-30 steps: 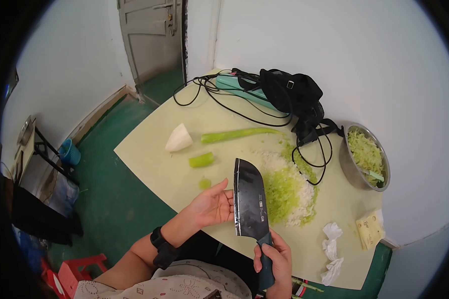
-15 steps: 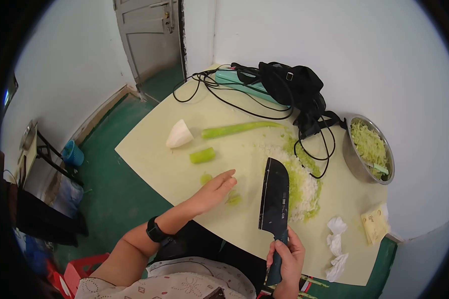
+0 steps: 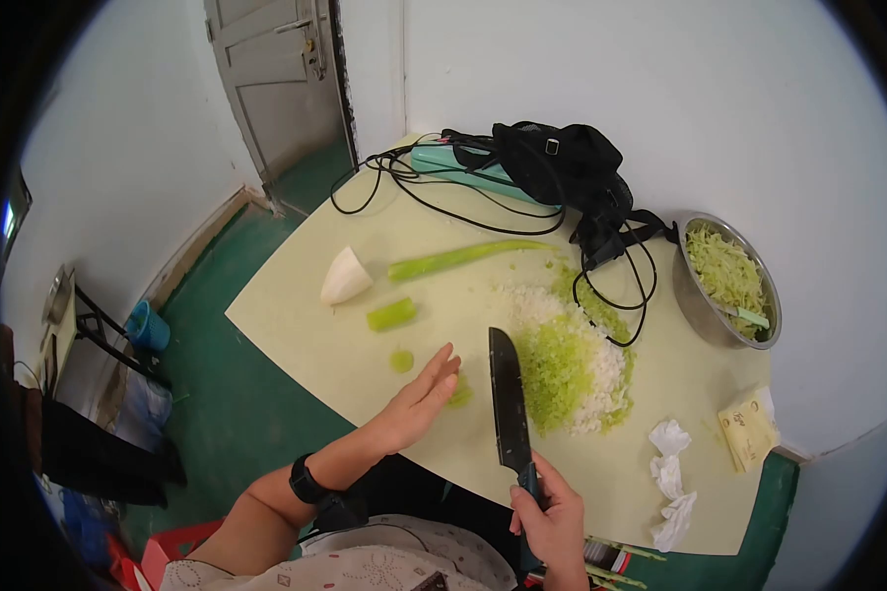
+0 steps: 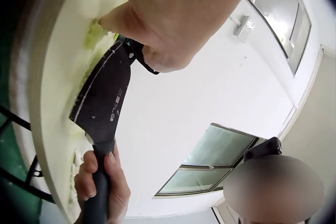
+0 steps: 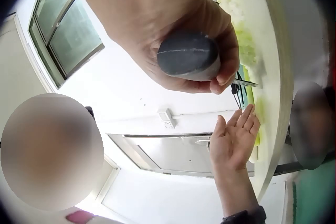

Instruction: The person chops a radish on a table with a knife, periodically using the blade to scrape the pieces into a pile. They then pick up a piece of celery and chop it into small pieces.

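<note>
My right hand (image 3: 550, 517) grips the dark handle of a broad black kitchen knife (image 3: 509, 404). The blade points away from me, beside a heap of finely chopped green and white vegetable (image 3: 562, 379). My left hand (image 3: 414, 406) is held out to the left of the blade, its fingers straight and holding nothing. Partly hidden behind those fingers lie a few small green pieces (image 3: 462, 390). Farther off are a round green slice (image 3: 401, 361), a short green stem chunk (image 3: 392, 314), a long green stalk (image 3: 453, 261) and a white, radish-like end piece (image 3: 346, 276).
A black bag (image 3: 562, 163) with looping cables lies at the back of the table over a teal case (image 3: 473, 177). On the right stand a metal bowl (image 3: 698, 313) of shredded greens, a tissue pack (image 3: 749, 430) and crumpled tissues (image 3: 670, 478).
The knife swung right, away from my left hand, then came back left with its blade turned more edge-on. My left hand drew clear of the blade, showing the small green pieces.
</note>
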A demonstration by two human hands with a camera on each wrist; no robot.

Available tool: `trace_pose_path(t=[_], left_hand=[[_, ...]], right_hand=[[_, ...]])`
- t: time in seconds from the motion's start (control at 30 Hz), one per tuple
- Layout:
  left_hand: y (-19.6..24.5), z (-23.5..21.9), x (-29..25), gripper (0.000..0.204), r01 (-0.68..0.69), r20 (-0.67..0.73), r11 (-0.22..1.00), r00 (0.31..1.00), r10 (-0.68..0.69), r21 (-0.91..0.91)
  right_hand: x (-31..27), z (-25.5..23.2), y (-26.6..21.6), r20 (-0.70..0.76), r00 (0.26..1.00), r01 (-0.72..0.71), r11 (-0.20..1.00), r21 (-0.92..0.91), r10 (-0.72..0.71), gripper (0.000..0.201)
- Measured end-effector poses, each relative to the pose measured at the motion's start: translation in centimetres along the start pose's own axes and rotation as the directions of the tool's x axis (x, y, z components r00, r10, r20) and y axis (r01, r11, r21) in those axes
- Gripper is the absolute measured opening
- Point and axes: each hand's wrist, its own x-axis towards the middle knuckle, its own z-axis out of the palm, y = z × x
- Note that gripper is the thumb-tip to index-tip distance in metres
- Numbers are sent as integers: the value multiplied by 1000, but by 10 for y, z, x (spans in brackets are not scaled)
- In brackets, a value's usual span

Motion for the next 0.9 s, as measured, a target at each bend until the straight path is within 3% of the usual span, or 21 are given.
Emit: trace_pose_path(t=[0.17, 0.23, 0.33, 0.37, 0.47, 0.57, 0.67, 0.77, 0.9], left_hand=[[-1, -1, -3, 50, -120, -97, 983, 986, 134, 137], [-4, -10, -2, 44, -106, -76, 963, 989, 129, 249], [-2, 3, -9, 35, -218, -129, 647, 887, 444, 731], [-5, 8, -8, 36, -246, -130, 639, 866, 482, 729], [-16, 20, -3, 36, -307, -141, 609, 806, 575, 731], [-25, 22, 1, 31, -295, -140, 557, 781, 608, 776], [-26, 24, 2, 23, -304, -154, 529, 738, 656, 793], [-24, 25, 3, 19, -315, -145, 506, 720, 678, 803], [-26, 25, 3, 19, -320, -123, 485, 720, 683, 814]], right_hand=[[-3, 2, -8, 51, 998, 41, 963, -267, -28, 46], [-1, 0, -5, 96, 977, 214, 868, -449, -191, 46], [4, 1, -2, 207, 862, 484, 629, -608, -463, 45], [5, 2, -2, 253, 798, 563, 527, -636, -548, 45], [3, 6, -13, 277, 868, 480, 554, -680, -412, 44], [2, 7, -15, 289, 883, 459, 553, -695, -371, 44], [-1, 8, -19, 290, 861, 494, 553, -671, -417, 45], [-4, 8, -17, 343, 822, 548, 467, -694, -454, 46], [-6, 8, -15, 368, 903, 429, 422, -799, -221, 49]])
